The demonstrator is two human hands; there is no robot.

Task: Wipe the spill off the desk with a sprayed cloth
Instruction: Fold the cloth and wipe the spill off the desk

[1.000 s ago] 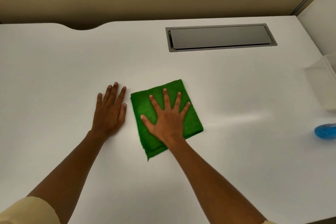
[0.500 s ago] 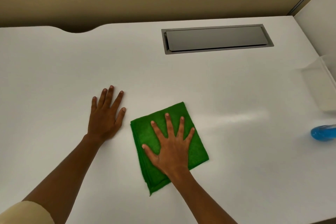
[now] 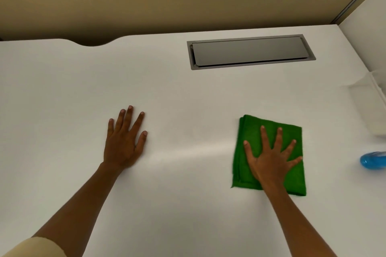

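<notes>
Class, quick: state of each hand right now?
Left hand: open, flat on the desk, holding nothing.
Right hand: open, pressed flat on the green cloth.

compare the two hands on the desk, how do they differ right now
The right hand presses on the folded green cloth; the left hand lies straight on the bare desk. The right hand's fingers are spread wide, the left hand's sit closer together. The right hand is nearer the blue bottle, the left hand far from it. Both are flat, palm down, gripping nothing.
</notes>
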